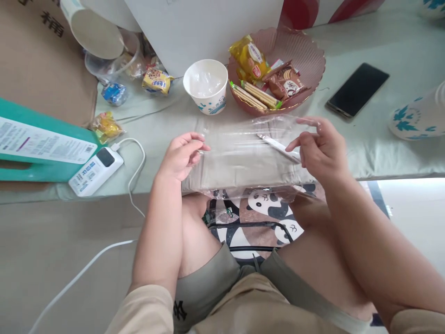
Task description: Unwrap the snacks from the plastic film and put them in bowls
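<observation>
One clear plastic sheet, and it's spread between the person's two hands right over the near edge of the tabletop! Crinkles run left to right across it, and the near end droops past the edge, with panda-patterned material visible lower down. Holding the film out flat looks like the step in hand; from here, I'd judge, a good move calls for even tension and a sure grip at both ends.

Over to the left hand: nearly closed, fingers curled, thumb and forefinger pinching the film's left side. Across on the right, the right hand is half open, fingers bent and loosely spread, the film running up to its far fingers; how firmly it grips, I cannot tell. And look, a slim white tool slants in by those right-hand fingertips, its far end pointing left. Touched or merely lying close? Can't say from this angle.

Just beyond the sheet, a paper cup stands upright beside a pink bowl of wrapped snacks. Far right of the bowl, a dark-screened phone lies flat. Well to the left, a white power bank sits with its cable plugged in.
</observation>
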Action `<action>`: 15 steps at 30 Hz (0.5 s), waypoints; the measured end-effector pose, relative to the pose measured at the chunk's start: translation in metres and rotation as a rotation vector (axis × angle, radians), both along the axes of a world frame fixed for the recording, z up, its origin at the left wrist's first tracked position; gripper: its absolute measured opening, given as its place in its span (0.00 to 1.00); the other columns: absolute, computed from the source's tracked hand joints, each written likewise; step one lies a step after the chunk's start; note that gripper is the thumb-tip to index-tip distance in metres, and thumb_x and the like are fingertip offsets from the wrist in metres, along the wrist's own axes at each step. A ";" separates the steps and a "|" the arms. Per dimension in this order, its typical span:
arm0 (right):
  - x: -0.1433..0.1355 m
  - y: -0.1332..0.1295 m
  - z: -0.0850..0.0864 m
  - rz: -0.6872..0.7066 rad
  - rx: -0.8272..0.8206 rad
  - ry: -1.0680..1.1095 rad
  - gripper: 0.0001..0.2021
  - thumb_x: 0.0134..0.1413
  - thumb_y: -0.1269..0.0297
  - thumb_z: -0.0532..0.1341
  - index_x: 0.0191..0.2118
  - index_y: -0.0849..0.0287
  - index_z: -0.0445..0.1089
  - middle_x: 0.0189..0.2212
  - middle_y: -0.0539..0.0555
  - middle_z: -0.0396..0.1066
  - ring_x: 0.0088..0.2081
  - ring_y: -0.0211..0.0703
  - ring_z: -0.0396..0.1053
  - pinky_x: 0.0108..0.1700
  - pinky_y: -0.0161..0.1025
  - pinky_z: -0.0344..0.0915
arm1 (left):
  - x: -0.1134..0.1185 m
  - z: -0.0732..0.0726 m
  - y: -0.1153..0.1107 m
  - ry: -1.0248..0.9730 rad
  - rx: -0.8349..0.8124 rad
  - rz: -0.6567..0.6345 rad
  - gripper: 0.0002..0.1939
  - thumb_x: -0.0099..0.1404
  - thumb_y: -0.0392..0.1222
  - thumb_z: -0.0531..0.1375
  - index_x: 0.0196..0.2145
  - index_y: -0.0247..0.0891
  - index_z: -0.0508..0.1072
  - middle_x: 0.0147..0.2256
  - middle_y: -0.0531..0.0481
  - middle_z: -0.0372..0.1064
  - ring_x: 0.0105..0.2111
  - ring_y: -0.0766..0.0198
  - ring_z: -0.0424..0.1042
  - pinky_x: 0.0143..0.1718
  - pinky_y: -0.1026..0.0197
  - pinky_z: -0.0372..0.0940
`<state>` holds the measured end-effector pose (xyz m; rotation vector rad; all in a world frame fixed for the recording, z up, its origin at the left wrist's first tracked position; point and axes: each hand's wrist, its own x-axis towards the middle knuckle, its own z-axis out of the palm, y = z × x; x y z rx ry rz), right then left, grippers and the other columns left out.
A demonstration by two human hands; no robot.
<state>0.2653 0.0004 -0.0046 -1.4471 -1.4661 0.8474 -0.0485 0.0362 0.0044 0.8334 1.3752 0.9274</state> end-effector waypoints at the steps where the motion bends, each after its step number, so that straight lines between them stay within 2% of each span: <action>1: 0.001 0.001 -0.002 -0.026 -0.007 0.008 0.12 0.66 0.58 0.59 0.52 0.53 0.70 0.24 0.48 0.76 0.14 0.32 0.57 0.16 0.34 0.53 | 0.000 0.000 0.001 -0.016 0.054 0.067 0.07 0.48 0.34 0.63 0.28 0.38 0.70 0.21 0.53 0.72 0.13 0.77 0.53 0.13 0.71 0.44; 2: 0.001 0.002 -0.003 -0.044 -0.014 0.013 0.12 0.66 0.58 0.59 0.52 0.53 0.70 0.24 0.48 0.76 0.14 0.33 0.58 0.16 0.34 0.53 | 0.000 0.000 0.002 -0.039 0.091 0.125 0.06 0.48 0.34 0.62 0.27 0.38 0.69 0.21 0.53 0.71 0.13 0.76 0.55 0.13 0.71 0.46; 4: 0.000 0.003 -0.004 -0.048 -0.036 0.016 0.11 0.65 0.59 0.60 0.51 0.53 0.71 0.23 0.47 0.75 0.13 0.33 0.57 0.16 0.34 0.53 | 0.000 0.000 0.004 -0.106 0.100 0.178 0.06 0.48 0.36 0.61 0.26 0.39 0.67 0.23 0.51 0.73 0.18 0.72 0.65 0.16 0.71 0.56; 6: -0.001 0.002 -0.003 -0.028 -0.061 0.009 0.11 0.65 0.62 0.60 0.50 0.52 0.71 0.22 0.46 0.74 0.13 0.32 0.55 0.16 0.33 0.53 | 0.002 0.000 0.005 -0.151 0.038 0.146 0.08 0.51 0.41 0.64 0.28 0.39 0.67 0.29 0.48 0.76 0.25 0.67 0.74 0.22 0.68 0.65; 7: -0.002 0.002 -0.003 -0.017 -0.073 0.003 0.11 0.64 0.63 0.60 0.50 0.52 0.71 0.22 0.46 0.74 0.13 0.31 0.54 0.16 0.34 0.53 | 0.003 0.000 0.005 -0.147 0.008 0.124 0.11 0.52 0.43 0.66 0.29 0.39 0.67 0.31 0.47 0.77 0.27 0.65 0.76 0.22 0.68 0.66; 9: -0.004 0.001 -0.003 0.001 -0.086 -0.009 0.10 0.63 0.63 0.60 0.50 0.52 0.71 0.22 0.46 0.74 0.13 0.31 0.54 0.16 0.34 0.54 | 0.005 -0.002 0.006 -0.096 0.007 0.116 0.16 0.52 0.45 0.70 0.31 0.40 0.67 0.28 0.50 0.76 0.22 0.69 0.72 0.18 0.70 0.59; 12: -0.004 0.001 -0.006 -0.008 -0.074 0.002 0.10 0.64 0.60 0.61 0.49 0.51 0.71 0.22 0.46 0.74 0.14 0.32 0.54 0.17 0.35 0.54 | 0.003 -0.007 0.008 -0.041 0.110 0.197 0.18 0.51 0.44 0.73 0.29 0.41 0.65 0.22 0.57 0.69 0.14 0.77 0.56 0.13 0.71 0.44; 15: -0.003 0.002 -0.009 -0.040 -0.083 0.035 0.11 0.64 0.55 0.61 0.49 0.51 0.71 0.22 0.46 0.73 0.13 0.33 0.53 0.17 0.36 0.52 | -0.004 -0.012 0.011 -0.045 0.207 0.290 0.19 0.53 0.46 0.72 0.28 0.42 0.64 0.20 0.59 0.65 0.13 0.77 0.52 0.12 0.69 0.43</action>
